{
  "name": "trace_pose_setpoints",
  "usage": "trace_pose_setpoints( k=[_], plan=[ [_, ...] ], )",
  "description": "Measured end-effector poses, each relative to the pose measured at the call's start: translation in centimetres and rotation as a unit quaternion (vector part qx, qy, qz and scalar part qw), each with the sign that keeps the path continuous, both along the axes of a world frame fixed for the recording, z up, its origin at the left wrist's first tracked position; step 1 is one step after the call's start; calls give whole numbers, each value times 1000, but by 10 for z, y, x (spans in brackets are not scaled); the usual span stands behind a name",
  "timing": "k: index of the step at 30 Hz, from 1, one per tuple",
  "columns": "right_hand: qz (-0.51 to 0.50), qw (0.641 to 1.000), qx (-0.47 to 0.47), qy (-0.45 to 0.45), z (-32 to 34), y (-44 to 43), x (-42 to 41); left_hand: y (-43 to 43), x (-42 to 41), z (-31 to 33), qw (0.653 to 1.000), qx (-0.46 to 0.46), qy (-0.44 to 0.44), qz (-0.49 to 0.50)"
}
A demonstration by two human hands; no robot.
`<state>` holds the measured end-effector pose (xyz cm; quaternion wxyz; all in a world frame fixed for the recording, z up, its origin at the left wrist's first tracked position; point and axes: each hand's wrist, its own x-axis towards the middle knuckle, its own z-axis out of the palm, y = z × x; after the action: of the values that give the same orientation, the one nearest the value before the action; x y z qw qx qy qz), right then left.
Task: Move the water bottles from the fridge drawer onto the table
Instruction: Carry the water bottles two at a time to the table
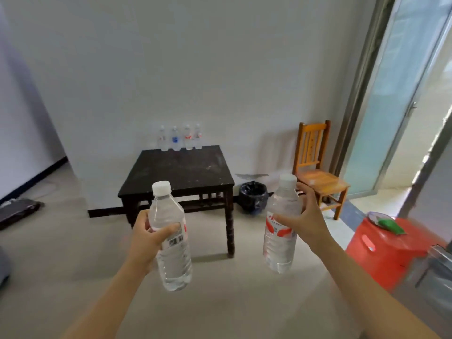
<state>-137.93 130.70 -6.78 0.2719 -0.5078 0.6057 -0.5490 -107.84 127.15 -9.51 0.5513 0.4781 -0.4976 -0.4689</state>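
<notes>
White wall behind dark table (181, 172) bearing four bottles (180, 138), my left hand (146, 237) wrapped around one water bottle (171, 255), my right hand (304, 217) gripping another bottle (281, 241), both upright.

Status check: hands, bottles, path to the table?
Left hand and right hand each gripping a bottle. Four bottles on table. Floor ahead clear.
</notes>
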Motion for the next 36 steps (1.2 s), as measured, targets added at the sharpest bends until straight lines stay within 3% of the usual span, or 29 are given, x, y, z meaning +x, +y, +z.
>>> trace_pose_setpoints(
  k=[9,16,27,32,36],
  plan=[
    [131,991,6,-30,-17,-54,166,-17,159,-10,991,-10,-42,126],
    [241,968,57,29,-45,-116,272,-7,249,-44,974,22,-33,224],
    [386,921,40,30,-46,-264,472,-43,399,-30,909,7,-39,414],
    [462,885,35,38,-45,-306,570,-59,466,-31,881,-31,-10,473],
    [477,877,41,37,-52,-333,639,-88,522,-36,872,-60,-4,485]
  ],
)
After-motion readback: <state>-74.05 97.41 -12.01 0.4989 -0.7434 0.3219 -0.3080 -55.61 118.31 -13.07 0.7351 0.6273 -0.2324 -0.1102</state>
